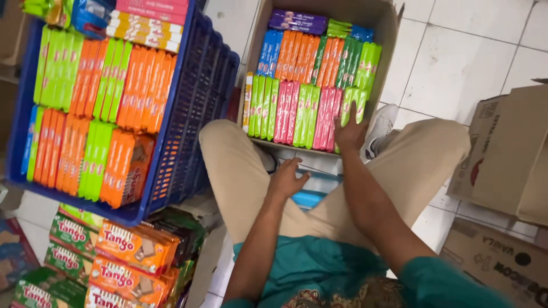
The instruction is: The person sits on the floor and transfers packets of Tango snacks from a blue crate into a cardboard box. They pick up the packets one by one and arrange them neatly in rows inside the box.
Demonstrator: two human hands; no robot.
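Head view, looking down past tan trousers to a tiled floor [456, 63]. Right hand [349, 132] stretched forward, fingers spread and open, pressing on the green packets [354, 101] at the near right corner of the cardboard box [388, 34] — nothing gripped, only pushed. Left hand [285, 179] loosely curled, empty, resting by the knee just short of the box's near edge. Box filled with upright rows of green, pink, orange and blue packets. To the left, a blue plastic crate [194, 114] packed with orange and green packets, stacked over more wafer boxes [123, 242]. Best done, probably, with flat even pressure so the green packets seat level with the pink row [326, 111] beside — no crushing at the corner.
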